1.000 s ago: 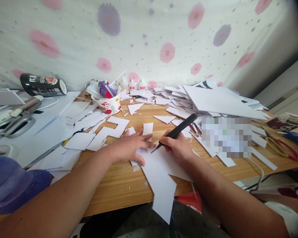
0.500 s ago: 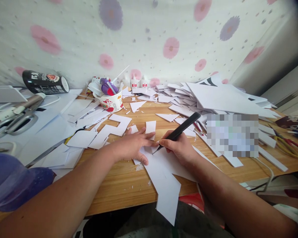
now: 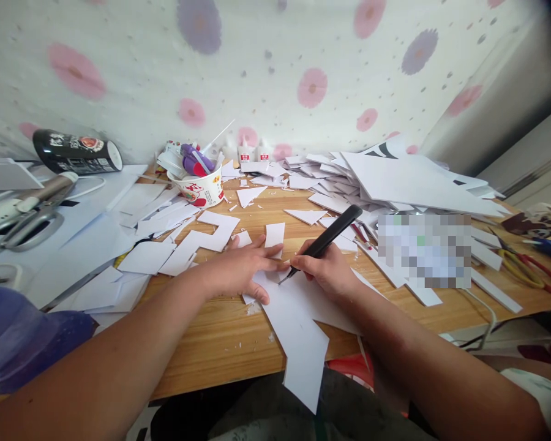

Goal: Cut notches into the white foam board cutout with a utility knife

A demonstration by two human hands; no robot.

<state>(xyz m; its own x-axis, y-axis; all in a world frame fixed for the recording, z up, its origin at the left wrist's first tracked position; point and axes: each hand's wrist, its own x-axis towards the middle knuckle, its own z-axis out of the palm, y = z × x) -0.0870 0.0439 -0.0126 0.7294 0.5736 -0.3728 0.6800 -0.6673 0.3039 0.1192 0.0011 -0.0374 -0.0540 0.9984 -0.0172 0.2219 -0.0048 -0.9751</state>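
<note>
My right hand [image 3: 328, 269] is closed around the black handle of a craft knife [image 3: 333, 233]. The knife leans to the upper right, and its thin metal tip meets a white foam board piece [image 3: 303, 334]. My left hand [image 3: 241, 269] lies flat with fingers spread, pressing on the board's far end just left of the blade. That piece is angular, and its near end juts past the table edge. Another white board [image 3: 335, 309] extends under my right wrist. A small white rectangle [image 3: 275, 236] lies just beyond my left fingertips.
Cut white pieces [image 3: 218, 229] and scraps cover the wooden table [image 3: 215, 349]. At the back stand a paper bowl [image 3: 199, 188] of tools and several glue bottles [image 3: 247, 152]. Large boards [image 3: 408, 177] are stacked right. Scissors [image 3: 27, 226] lie left; pliers [image 3: 528, 269] lie right.
The whole view has shifted slightly, so everything sits a little further left. Both hands keep nearly the same pose, with the knife tip still on the board.
</note>
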